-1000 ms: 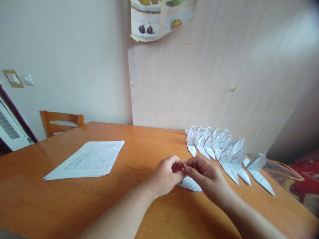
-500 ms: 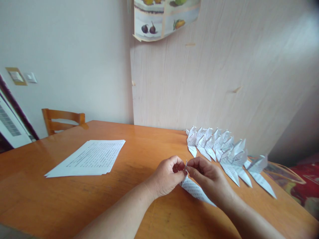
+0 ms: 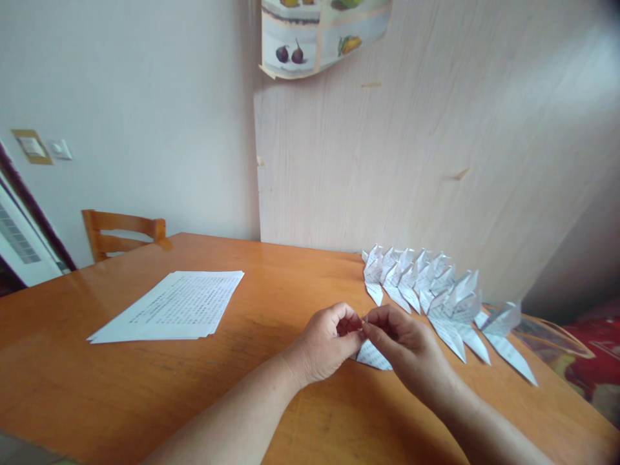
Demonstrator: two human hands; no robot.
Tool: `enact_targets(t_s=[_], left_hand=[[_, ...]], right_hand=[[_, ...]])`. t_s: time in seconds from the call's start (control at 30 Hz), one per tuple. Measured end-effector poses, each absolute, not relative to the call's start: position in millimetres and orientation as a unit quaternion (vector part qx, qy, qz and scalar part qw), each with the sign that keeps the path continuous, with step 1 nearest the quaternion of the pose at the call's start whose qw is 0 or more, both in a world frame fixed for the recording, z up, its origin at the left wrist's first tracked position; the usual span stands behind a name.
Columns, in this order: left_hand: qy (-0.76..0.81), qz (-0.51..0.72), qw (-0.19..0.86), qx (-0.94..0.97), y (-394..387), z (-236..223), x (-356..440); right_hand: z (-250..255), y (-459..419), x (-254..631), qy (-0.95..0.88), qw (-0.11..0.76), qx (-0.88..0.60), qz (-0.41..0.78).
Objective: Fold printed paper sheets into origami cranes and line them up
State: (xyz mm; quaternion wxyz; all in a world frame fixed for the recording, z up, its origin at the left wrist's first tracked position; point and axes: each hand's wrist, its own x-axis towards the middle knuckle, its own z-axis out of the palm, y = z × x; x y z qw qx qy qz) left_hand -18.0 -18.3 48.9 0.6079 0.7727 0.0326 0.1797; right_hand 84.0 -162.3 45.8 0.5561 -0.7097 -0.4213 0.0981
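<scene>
A folded piece of printed paper [image 3: 374, 356] is pinched between my two hands, low over the table in front of me. My left hand [image 3: 329, 339] grips its upper tip from the left, thumb and fingers closed. From the right, my right hand [image 3: 404, 342] pinches the same tip with thumb and forefinger. The fingertips of both hands nearly touch and hide most of the fold. Beyond my right hand stand several folded paper figures [image 3: 448, 323] of the same printed paper, with raised pointed tips and long flat tails.
A stack of printed sheets [image 3: 169, 307] lies on the left of the wooden table [image 3: 242, 387]. Behind the table's far left corner is a wooden chair [image 3: 123, 224]. A wood-grain panel [image 3: 339, 168] rises at the back, with a fruit poster [image 3: 320, 39] on it.
The long flat end of the held paper has swung away, so less of it shows below my hands. Both hands have stayed almost in the same place.
</scene>
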Motion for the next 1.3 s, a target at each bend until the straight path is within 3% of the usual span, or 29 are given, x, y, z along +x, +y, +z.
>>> enact_targets(t_s=[0.23,0.6,1.3], left_hand=[[0.029,0.190,0.599,0.777,-18.1,45.6,-17.0],[0.039,0.261,0.455,0.850,-19.0,44.9,-20.0],[0.036,0.267,0.433,0.860,-19.5,47.7,-22.2]], right_hand=[[45.6,-162.7,82.7,-0.429,0.550,-0.711,0.085],[45.4,-162.7,78.9,-0.472,0.515,-0.714,-0.031],[48.1,-166.9,76.0,-0.510,0.414,-0.741,-0.136]])
